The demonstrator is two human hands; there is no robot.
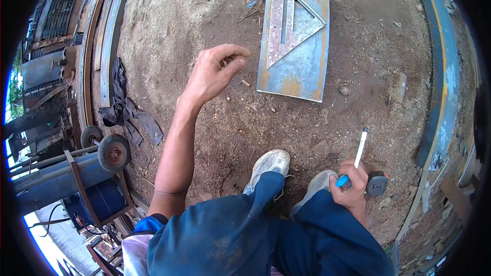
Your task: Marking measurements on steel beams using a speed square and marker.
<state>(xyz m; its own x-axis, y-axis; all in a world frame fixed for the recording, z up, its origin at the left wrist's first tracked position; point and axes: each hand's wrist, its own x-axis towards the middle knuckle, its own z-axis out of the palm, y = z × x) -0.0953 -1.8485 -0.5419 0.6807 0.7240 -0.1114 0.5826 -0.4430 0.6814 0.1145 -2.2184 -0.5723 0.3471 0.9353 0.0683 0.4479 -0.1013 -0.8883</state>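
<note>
My left hand (215, 71) hangs over the dirt ground with its fingers loosely curled and nothing in it, just left of a blue steel plate (299, 69). A metal triangular square (291, 25) lies on that plate. My right hand (350, 184) rests by my right knee and grips a white marker with a blue cap (358, 156), pointing up and away. A black tape measure (377, 183) sits on the ground touching that hand's right side. My grey shoes (271, 166) and blue trousers fill the lower middle.
A long curved blue steel beam (442, 82) runs down the right side. Steel channels (105, 36) lie along the left, with a dark rag (125, 105) beside them. A wheeled cart with a blue cylinder (76, 174) stands at the lower left.
</note>
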